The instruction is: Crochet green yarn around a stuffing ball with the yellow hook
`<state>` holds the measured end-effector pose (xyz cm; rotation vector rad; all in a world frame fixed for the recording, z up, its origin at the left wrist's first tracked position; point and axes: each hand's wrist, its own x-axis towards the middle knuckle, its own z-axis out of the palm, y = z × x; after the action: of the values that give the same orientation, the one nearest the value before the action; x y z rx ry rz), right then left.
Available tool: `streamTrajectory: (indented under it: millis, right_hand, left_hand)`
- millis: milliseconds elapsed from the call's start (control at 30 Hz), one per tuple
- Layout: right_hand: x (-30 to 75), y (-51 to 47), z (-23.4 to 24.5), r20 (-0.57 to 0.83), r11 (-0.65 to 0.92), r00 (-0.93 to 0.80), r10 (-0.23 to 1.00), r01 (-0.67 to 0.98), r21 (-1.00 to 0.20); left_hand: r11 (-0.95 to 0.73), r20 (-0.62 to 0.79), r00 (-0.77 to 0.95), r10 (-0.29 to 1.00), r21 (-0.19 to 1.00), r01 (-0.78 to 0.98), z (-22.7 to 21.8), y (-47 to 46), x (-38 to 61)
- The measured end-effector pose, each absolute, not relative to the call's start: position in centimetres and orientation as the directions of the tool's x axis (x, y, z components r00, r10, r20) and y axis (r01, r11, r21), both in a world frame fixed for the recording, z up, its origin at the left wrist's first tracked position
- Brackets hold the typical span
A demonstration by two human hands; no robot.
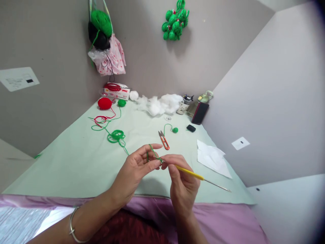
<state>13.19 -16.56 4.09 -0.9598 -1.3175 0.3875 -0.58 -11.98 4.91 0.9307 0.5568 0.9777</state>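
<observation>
My right hand (pixel 185 183) grips a crochet hook (pixel 190 173) by its yellow handle, its bare metal end pointing down to the right. Between the thumb and fingers of my left hand (pixel 137 166) is a small piece of green yarn work (pixel 159 159), mostly covered by fingertips. A green strand runs over the raised left index finger. The hook's working tip meets the yarn there, partly hidden. From my left hand the strand trails to a loose green yarn coil (pixel 116 136) on the table. Orange thread snips (pixel 164 140) lie just beyond my hands.
A small green ball (pixel 175 130) with a tail lies past the snips. Farther back are a red yarn ball (pixel 105 103), white stuffing (pixel 162 104), a cup of tools (pixel 183 105) and a leaning phone (pixel 200 113). White paper (pixel 212 158) lies at right. Green crocheted pieces (pixel 175 24) hang on the wall.
</observation>
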Motion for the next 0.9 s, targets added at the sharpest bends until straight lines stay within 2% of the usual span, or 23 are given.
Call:
streamTrajectory:
  millis: [300, 400, 467, 533, 600, 633, 733, 900]
  right_hand:
    - [13.2, -16.4, 4.2, 0.591, 0.542, 0.302, 0.748, 0.237, -0.806]
    - [13.1, -16.5, 3.8, 0.6, 0.526, 0.283, 0.748, 0.298, -0.796]
    - [13.0, -16.6, 3.1, 0.69, 0.549, 0.237, 0.684, 0.454, -0.701]
    - [12.8, -16.5, 2.3, 0.813, 0.576, 0.164, 0.558, 0.628, -0.522]
    - [12.6, -16.4, 1.9, 0.87, 0.584, 0.137, 0.473, 0.691, -0.426]
    - [12.7, -16.3, 1.9, 0.865, 0.59, 0.148, 0.479, 0.676, -0.442]
    - [13.2, -16.3, 2.6, 0.773, 0.59, 0.24, 0.587, 0.527, -0.611]
    - [14.4, -16.3, 3.8, 0.573, 0.542, 0.379, 0.726, 0.198, -0.817]
  left_hand:
    - [0.257, -0.034, 0.46, 0.887, 0.865, -0.432, 5.1, -11.9, -0.8]
    - [0.264, -0.055, 0.434, 0.899, 0.859, -0.439, 5.3, -11.8, -0.7]
    - [0.293, -0.082, 0.432, 0.898, 0.844, -0.449, 5.4, -11.9, -0.5]
    - [0.36, -0.115, 0.47, 0.875, 0.805, -0.473, 5.4, -12.0, -0.4]
    - [0.454, -0.141, 0.542, 0.828, 0.737, -0.501, 5.3, -12.0, -0.2]
    - [0.496, -0.149, 0.575, 0.805, 0.7, -0.514, 5.3, -12.0, -0.2]
    - [0.554, -0.15, 0.614, 0.775, 0.63, -0.545, 5.4, -11.5, -0.4]
    - [0.504, -0.132, 0.568, 0.812, 0.648, -0.571, 5.7, -11.2, -0.8]
